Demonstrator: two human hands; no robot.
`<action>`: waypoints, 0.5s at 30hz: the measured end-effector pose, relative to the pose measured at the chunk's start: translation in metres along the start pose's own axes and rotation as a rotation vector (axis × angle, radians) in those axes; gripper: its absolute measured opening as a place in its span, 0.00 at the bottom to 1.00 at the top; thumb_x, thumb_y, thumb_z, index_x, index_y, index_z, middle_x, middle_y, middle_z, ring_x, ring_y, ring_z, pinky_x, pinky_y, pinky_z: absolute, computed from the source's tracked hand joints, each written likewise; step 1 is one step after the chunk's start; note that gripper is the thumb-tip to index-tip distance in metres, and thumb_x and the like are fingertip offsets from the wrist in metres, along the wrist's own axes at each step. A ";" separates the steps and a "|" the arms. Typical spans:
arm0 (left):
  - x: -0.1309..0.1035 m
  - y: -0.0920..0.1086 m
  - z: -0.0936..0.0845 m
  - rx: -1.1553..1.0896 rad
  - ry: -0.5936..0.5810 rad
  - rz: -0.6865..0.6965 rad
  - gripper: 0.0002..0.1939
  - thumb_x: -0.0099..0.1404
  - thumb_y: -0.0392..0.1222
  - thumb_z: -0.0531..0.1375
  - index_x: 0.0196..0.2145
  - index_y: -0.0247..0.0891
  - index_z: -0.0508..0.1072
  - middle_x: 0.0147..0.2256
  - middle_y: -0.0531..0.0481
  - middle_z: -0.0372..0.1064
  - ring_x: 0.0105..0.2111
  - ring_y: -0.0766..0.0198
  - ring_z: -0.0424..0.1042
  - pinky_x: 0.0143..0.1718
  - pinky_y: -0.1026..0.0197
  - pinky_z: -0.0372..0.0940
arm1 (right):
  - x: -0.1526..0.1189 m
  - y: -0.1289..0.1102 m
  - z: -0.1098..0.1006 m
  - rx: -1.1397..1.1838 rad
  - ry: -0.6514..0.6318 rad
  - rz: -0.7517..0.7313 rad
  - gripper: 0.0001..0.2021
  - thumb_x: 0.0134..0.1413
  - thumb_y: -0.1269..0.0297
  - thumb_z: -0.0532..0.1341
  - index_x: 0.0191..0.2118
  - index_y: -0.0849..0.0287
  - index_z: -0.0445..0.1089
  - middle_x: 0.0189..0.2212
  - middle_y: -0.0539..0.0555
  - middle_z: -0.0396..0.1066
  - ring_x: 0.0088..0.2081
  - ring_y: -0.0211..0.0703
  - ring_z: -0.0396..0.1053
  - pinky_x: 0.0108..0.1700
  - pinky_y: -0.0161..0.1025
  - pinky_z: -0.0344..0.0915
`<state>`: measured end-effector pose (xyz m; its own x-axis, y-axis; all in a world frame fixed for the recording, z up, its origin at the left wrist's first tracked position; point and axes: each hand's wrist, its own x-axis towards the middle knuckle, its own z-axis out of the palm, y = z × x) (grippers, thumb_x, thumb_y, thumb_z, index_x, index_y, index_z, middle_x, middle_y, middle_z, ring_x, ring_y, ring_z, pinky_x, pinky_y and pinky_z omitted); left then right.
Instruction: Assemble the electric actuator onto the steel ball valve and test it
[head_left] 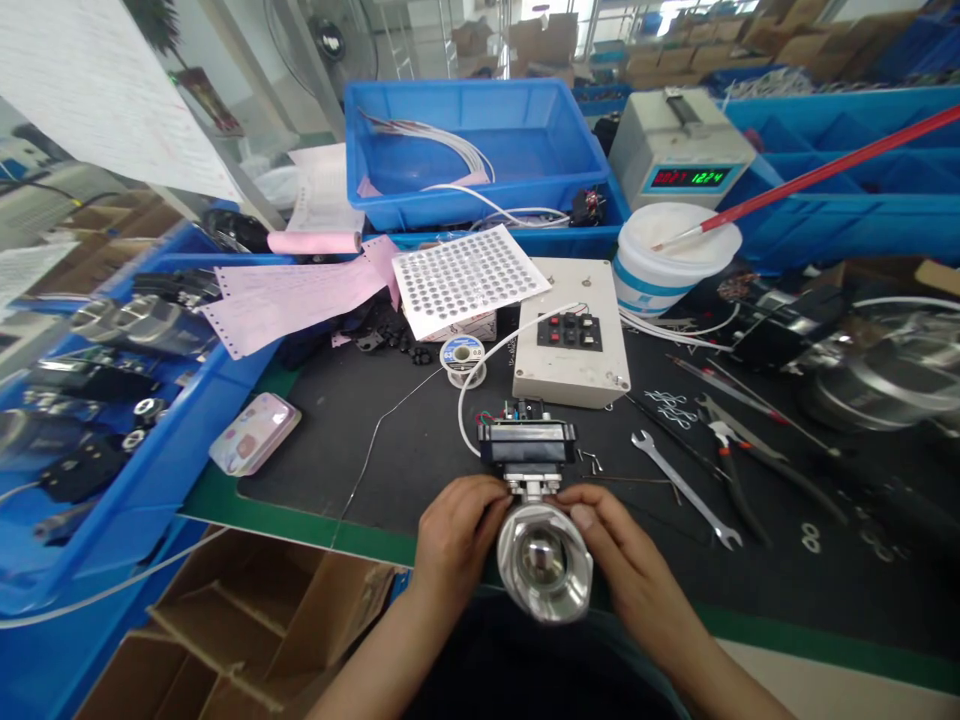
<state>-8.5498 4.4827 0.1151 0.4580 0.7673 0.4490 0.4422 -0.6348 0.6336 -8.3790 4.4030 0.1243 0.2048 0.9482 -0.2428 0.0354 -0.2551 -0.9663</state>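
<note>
A shiny metal ball valve (546, 565) joined to a black actuator (527, 443) lies at the near edge of the dark mat. My left hand (459, 525) is closed at the left side of the joint between the two, its fingertips curled behind the valve. From the right, my right hand (619, 540) grips the same joint with thumb and fingers together. Small coloured wires and parts show at the actuator's open far side. A white cable (463, 410) runs from it to the beige switch box (570, 372).
Right of my hands lie a wrench (686, 488), pliers (731, 470) and metal clips. Beyond stand a solder spool (463, 362), a white tub (660, 262) with a brush, and a digital meter (664, 150). Blue bins (472, 205) line the back; another with valves (191, 440) is left.
</note>
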 end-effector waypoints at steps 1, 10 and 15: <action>-0.001 -0.001 0.000 0.003 0.007 0.017 0.04 0.61 0.31 0.59 0.33 0.38 0.71 0.31 0.51 0.75 0.32 0.66 0.74 0.37 0.67 0.68 | 0.001 -0.003 0.003 0.053 0.000 0.038 0.15 0.61 0.50 0.52 0.39 0.55 0.68 0.35 0.51 0.71 0.39 0.43 0.69 0.42 0.35 0.65; 0.001 -0.004 0.000 -0.107 -0.012 0.063 0.07 0.61 0.29 0.58 0.36 0.38 0.72 0.32 0.49 0.74 0.34 0.66 0.73 0.37 0.66 0.68 | 0.007 -0.011 0.015 0.403 -0.020 0.247 0.16 0.55 0.47 0.58 0.34 0.56 0.67 0.30 0.48 0.67 0.35 0.40 0.64 0.38 0.34 0.60; -0.003 0.004 -0.007 -0.442 0.034 -0.505 0.03 0.62 0.39 0.60 0.35 0.40 0.72 0.36 0.49 0.74 0.38 0.64 0.73 0.41 0.63 0.67 | 0.008 -0.018 0.017 0.505 0.007 0.332 0.15 0.52 0.48 0.62 0.33 0.57 0.68 0.29 0.48 0.67 0.33 0.40 0.64 0.38 0.34 0.60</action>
<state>-8.5549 4.4782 0.1211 0.2504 0.9671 0.0447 0.2353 -0.1056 0.9662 -8.3944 4.4186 0.1379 0.1323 0.8315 -0.5395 -0.5002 -0.4139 -0.7606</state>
